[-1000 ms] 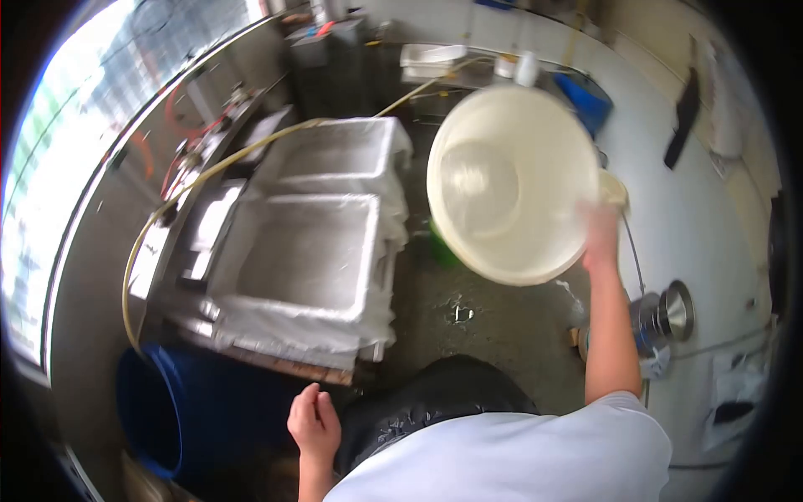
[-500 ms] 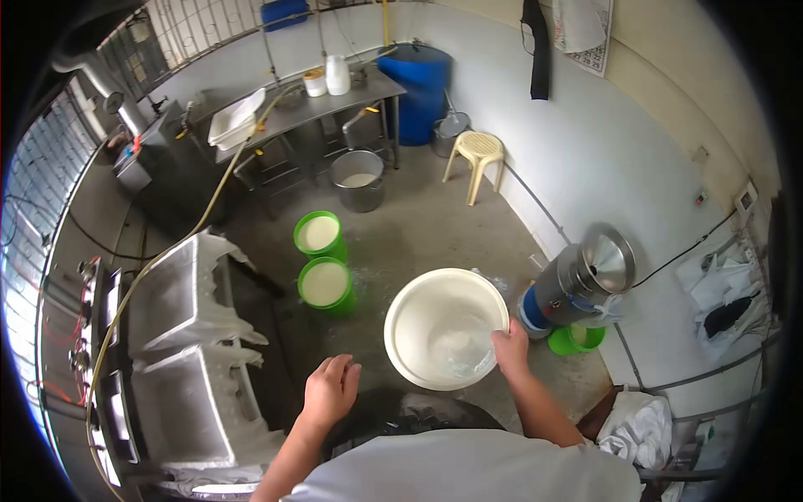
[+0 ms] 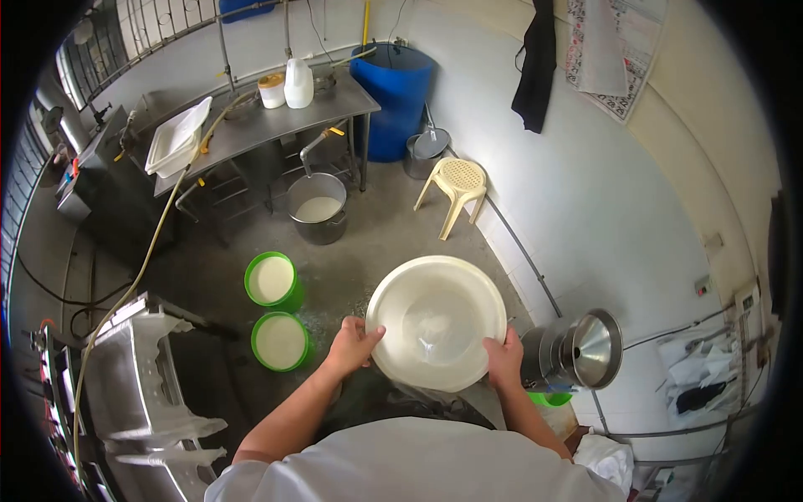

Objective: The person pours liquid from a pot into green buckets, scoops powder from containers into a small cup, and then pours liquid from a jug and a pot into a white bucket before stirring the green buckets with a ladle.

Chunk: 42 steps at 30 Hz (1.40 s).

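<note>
A large cream plastic basin [image 3: 475, 284] is held in front of my body, with a little wet residue visible at its bottom. My left hand [image 3: 355, 345] grips the basin's left rim, thumb on top and fingers beneath. On the opposite side, my right hand [image 3: 503, 358] is closed around the right rim, its thumb over the edge. To the left on the floor stand two green buckets, the far bucket [image 3: 273, 279] and the near bucket [image 3: 280, 341], both holding a whitish liquid. A steel machine with a funnel top [image 3: 595, 350] stands close to my right hand.
A steel pot [image 3: 318, 209] with pale liquid sits under a tap by the metal table [image 3: 251, 125]. A cream stool [image 3: 460, 176] and a blue barrel [image 3: 393, 105] stand at the back. Cloth-lined metal boxes [image 3: 138, 376] are on the left; a hose [image 3: 150, 243] hangs across.
My left hand has moved right and taken hold of the basin's left rim; it was free before. The basin has shifted slightly, and my view has turned to the right.
</note>
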Each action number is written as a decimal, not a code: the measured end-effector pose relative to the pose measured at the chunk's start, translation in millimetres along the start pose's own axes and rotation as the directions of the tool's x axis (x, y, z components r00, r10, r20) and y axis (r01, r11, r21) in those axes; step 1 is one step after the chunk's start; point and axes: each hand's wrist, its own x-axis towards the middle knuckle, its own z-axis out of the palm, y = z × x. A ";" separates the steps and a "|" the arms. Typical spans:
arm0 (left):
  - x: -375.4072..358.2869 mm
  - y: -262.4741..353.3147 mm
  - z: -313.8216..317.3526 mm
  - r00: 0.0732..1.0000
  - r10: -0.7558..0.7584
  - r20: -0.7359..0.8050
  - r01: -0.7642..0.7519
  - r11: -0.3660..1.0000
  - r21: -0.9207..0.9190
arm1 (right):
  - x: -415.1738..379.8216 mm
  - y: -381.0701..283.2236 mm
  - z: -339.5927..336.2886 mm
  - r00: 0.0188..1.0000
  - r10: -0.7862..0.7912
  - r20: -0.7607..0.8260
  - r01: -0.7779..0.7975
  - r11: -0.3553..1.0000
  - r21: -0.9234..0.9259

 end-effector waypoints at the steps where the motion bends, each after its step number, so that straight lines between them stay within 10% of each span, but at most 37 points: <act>1: 25.8 12.1 -1.0 0.999 -0.025 0.043 0.029 0.997 -0.078 | 22.9 -9.6 6.4 1.000 0.022 -0.013 -0.022 0.999 0.031; 8: 166.3 100.1 -6.4 0.966 -0.175 0.192 0.214 0.956 -0.202 | 160.9 -64.2 41.3 0.991 0.128 0.051 -0.133 0.982 0.131; 12: 267.7 87.7 -2.6 0.998 -0.054 0.038 0.065 0.902 -0.426 | 270.4 -33.6 67.3 0.986 0.036 0.162 -0.089 0.940 0.331; 15: 334.5 76.0 -13.4 0.986 -0.123 -0.113 0.057 0.885 -0.463 | 364.1 -5.5 84.0 0.978 0.142 0.153 -0.145 0.989 0.008; 24: 391.2 114.1 -73.8 0.680 -0.437 -0.588 -0.017 0.793 -0.608 | 605.4 -44.2 191.1 0.822 0.157 0.548 -0.113 0.987 -0.113; 32: 417.7 84.7 -107.8 0.406 -0.584 -0.703 -0.179 0.704 -0.687 | 706.2 -162.6 454.8 0.492 -0.046 0.869 0.066 0.998 0.015; 34: 429.4 81.0 -117.1 0.361 -0.663 -0.656 -0.289 0.589 -0.754 | 723.7 -178.8 547.1 0.363 -0.227 0.904 0.319 0.942 0.109; 42: 496.3 58.5 -160.6 0.166 -0.763 -0.625 -0.310 0.561 -0.768 | 762.4 -307.7 848.9 0.367 -0.203 0.908 0.239 0.964 0.119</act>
